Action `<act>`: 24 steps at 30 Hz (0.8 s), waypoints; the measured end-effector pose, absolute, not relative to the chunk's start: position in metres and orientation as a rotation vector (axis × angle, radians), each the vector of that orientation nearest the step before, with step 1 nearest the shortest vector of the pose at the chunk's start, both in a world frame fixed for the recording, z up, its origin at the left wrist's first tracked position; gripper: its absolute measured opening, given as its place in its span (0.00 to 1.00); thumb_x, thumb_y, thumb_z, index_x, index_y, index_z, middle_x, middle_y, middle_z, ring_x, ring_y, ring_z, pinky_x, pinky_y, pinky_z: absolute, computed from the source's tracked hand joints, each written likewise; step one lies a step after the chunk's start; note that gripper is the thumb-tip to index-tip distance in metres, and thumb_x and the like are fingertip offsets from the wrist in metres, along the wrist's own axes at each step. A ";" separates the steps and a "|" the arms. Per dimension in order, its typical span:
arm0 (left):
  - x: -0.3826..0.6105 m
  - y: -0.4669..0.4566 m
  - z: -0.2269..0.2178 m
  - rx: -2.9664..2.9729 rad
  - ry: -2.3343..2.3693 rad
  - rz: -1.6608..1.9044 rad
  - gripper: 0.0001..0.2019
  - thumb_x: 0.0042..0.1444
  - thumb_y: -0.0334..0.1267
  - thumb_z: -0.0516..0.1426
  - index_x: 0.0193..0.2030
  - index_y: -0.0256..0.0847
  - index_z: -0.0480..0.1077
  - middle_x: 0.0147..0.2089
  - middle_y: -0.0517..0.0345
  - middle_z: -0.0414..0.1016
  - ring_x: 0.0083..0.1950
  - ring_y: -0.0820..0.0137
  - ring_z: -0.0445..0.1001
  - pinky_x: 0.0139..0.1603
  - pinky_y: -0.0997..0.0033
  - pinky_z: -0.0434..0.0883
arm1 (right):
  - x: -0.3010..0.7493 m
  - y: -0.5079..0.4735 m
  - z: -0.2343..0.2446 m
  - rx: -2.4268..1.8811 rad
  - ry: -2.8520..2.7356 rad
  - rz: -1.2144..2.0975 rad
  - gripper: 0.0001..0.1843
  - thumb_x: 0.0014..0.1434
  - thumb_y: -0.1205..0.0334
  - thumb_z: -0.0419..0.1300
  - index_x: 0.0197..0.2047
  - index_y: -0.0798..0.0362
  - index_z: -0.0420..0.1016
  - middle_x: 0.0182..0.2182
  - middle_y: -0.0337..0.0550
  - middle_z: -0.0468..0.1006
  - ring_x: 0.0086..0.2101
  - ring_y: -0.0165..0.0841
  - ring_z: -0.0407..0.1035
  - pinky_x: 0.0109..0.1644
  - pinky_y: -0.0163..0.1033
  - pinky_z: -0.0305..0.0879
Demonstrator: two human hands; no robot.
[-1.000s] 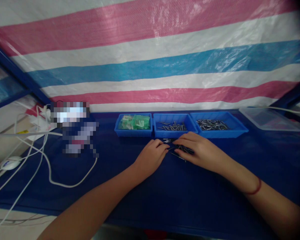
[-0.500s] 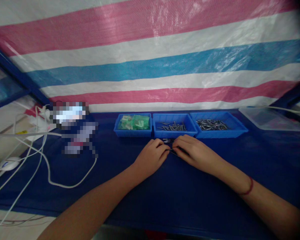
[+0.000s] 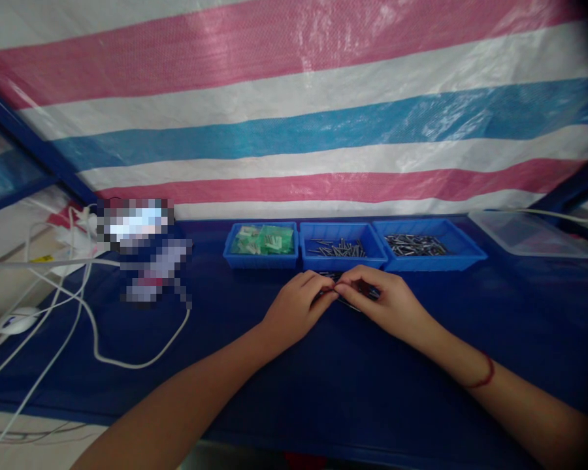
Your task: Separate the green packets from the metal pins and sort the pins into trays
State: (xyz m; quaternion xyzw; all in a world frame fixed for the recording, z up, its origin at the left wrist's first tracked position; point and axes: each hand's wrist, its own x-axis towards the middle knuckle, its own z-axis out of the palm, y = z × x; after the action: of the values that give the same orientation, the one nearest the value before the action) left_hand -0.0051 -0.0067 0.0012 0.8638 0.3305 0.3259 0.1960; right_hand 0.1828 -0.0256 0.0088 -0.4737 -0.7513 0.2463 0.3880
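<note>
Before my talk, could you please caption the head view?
Left hand and right hand meet over slender metal pieces in front of three blue bins.

No text, brand or number can be read. The green packets [image 3: 277,240] in the leftmost blue bin [image 3: 261,262] bear pale, label-like patches with fine marks, too small to make out. At far left, a rounded white device [image 3: 17,321] carries a small dark-blue mark, too blurred to tell whether it is a logo or lettering. Above it, among white cables [image 3: 132,367], sits a small yellow patch [image 3: 43,259], perhaps a label, also illegible. Pixelation covers a bright, screen-like area [image 3: 134,225], hiding any writing there.
</note>
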 end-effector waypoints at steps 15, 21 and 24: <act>-0.006 -0.006 0.003 2.329 0.931 0.988 0.07 0.62 0.38 0.54 0.40 0.39 0.71 0.40 0.54 0.73 0.42 0.69 0.72 0.45 0.70 0.68 | 0.186 -0.029 0.018 -1.030 -2.058 0.455 0.05 0.61 0.65 0.55 0.38 0.51 0.72 0.32 0.42 0.75 0.31 0.30 0.68 0.35 0.37 0.65; -0.005 -0.009 0.004 2.446 1.099 0.874 0.14 0.60 0.41 0.56 0.51 0.39 0.69 0.44 0.53 0.74 0.47 0.63 0.68 0.51 0.61 0.66 | 0.205 -0.020 0.028 -1.114 -2.079 0.234 0.06 0.62 0.63 0.54 0.36 0.51 0.72 0.31 0.42 0.76 0.33 0.33 0.70 0.37 0.38 0.65; -0.005 -0.011 0.004 2.530 1.157 0.777 0.16 0.60 0.42 0.56 0.54 0.43 0.69 0.49 0.53 0.73 0.52 0.60 0.64 0.53 0.58 0.64 | 0.231 -0.010 0.032 -1.306 -1.951 -0.008 0.07 0.61 0.60 0.55 0.35 0.51 0.73 0.31 0.43 0.76 0.31 0.34 0.70 0.36 0.39 0.65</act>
State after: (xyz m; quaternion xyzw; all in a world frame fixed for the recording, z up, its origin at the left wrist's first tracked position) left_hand -0.0054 -0.0112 0.0040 0.8689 0.3973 0.2669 0.1264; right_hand 0.2305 -0.0098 0.0322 -0.5129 -0.7663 -0.0033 0.3868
